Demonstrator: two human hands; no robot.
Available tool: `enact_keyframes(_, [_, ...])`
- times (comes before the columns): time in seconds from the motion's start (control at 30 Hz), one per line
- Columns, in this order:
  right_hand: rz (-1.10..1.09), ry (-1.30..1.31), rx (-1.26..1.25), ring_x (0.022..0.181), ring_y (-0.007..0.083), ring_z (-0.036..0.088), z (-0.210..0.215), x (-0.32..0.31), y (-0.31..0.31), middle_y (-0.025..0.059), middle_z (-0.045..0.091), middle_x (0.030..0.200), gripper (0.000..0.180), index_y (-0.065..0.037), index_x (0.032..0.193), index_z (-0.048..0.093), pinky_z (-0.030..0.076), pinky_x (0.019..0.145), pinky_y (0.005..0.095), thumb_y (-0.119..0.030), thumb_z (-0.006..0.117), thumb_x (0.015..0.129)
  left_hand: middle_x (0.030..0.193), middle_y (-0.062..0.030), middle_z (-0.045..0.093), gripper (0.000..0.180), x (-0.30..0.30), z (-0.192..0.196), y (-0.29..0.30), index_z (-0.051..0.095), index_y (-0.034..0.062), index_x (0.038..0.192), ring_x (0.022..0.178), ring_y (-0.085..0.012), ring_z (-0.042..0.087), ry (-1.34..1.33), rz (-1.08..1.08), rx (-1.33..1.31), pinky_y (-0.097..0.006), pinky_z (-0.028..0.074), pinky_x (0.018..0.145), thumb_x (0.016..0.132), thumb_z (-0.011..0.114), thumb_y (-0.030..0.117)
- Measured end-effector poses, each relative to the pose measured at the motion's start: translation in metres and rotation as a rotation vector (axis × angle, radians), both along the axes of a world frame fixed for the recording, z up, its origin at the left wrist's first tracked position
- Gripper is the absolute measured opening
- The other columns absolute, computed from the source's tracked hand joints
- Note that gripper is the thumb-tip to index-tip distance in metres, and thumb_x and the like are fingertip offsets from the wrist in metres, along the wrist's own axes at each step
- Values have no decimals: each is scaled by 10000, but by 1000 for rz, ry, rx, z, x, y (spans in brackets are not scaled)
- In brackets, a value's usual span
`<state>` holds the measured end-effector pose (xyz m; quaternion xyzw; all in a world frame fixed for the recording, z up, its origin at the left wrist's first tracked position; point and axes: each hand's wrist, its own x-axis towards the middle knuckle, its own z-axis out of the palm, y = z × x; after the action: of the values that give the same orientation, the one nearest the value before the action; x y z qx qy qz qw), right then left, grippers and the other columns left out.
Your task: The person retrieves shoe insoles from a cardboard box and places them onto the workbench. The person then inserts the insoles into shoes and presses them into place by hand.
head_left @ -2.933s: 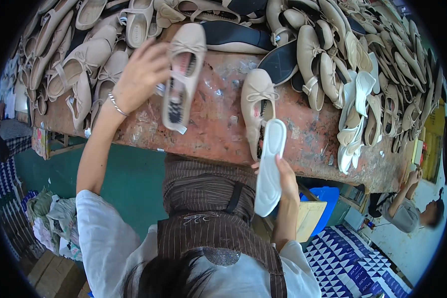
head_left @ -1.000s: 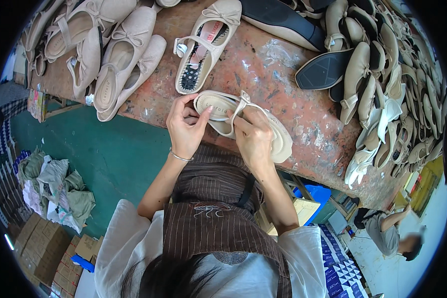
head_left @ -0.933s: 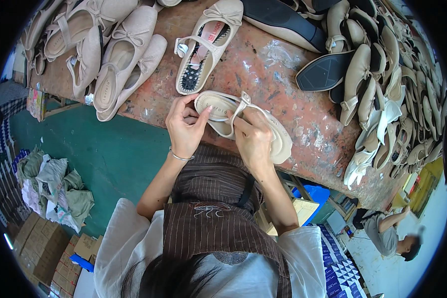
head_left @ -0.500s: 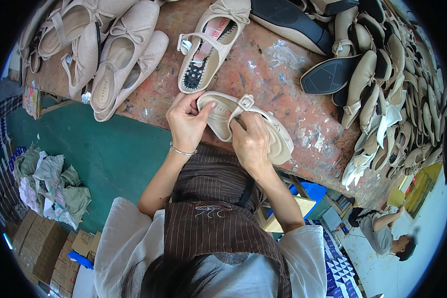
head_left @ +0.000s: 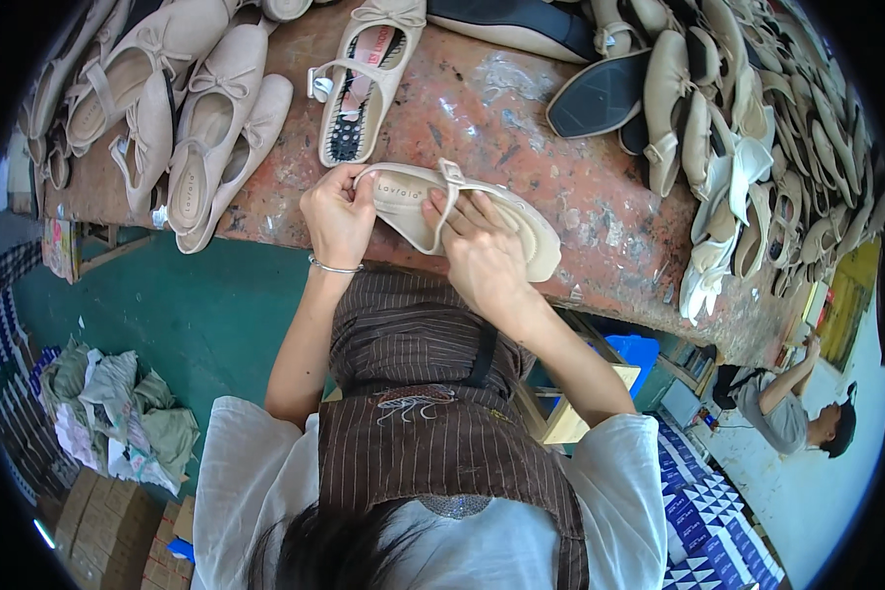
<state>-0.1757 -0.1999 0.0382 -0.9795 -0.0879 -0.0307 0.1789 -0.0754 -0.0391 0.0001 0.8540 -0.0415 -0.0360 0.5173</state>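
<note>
A beige strapped flat shoe (head_left: 457,216) lies at the near edge of the red worktable (head_left: 580,167), gripped at both ends. The left hand (head_left: 336,218) pinches its heel, fingers curled shut; the right hand (head_left: 484,258) presses flat over the insole, both forearms angled inward.

A shoe workshop: a stained workbench (head_left: 521,118) piled with unfinished beige shoes (head_left: 757,147) (cartons (head_left: 108,521) stacked near left).
</note>
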Motion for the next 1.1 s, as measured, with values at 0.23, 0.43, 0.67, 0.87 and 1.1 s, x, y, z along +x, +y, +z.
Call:
enact_keyframes(0.23, [-454,-278,4,1249,354,547,7,-3,-36,165,652,1218,318,26,1066,691,308,1123,545,14,620,757,581,-168,608,103,-54,13,19,641,7,733,506,-304,631,7,-106,211,-387,480,504,814,669,64])
enact_keyframes(0.43, [-703,-50,684,1075,404,618,47,45,-58,259,590,1252,514,-19,1255,578,501,899,410,-172,748,795,752,-113,660,238,-102,57,-8,606,61,704,683,-296,656,-104,-527,448,-399,497,558,839,717,223])
enact_keyframes(0.67, [-349,-2,229,1261,456,509,27,-44,14,307,526,1327,274,48,994,545,293,1112,603,33,635,736,1461,-200,416,660,-114,14,-30,404,41,1444,1405,-386,305,-230,-835,542,-705,74,1131,886,581,345])
enact_keyframes(0.87, [-400,24,-45,1133,366,588,-12,28,-1,221,611,1177,429,54,1207,553,230,1142,590,-11,576,784,1422,-248,431,594,-110,7,-31,480,-73,1346,1399,-390,316,-285,-779,609,-577,196,1171,864,628,241])
enact_keyframes(1.1, [-482,-172,-35,1178,449,554,-18,1,16,308,600,1198,528,142,1277,510,260,1130,595,18,566,767,1464,-230,404,601,-114,2,-34,466,-88,1366,1424,-361,304,-313,-753,606,-535,204,1176,872,547,244])
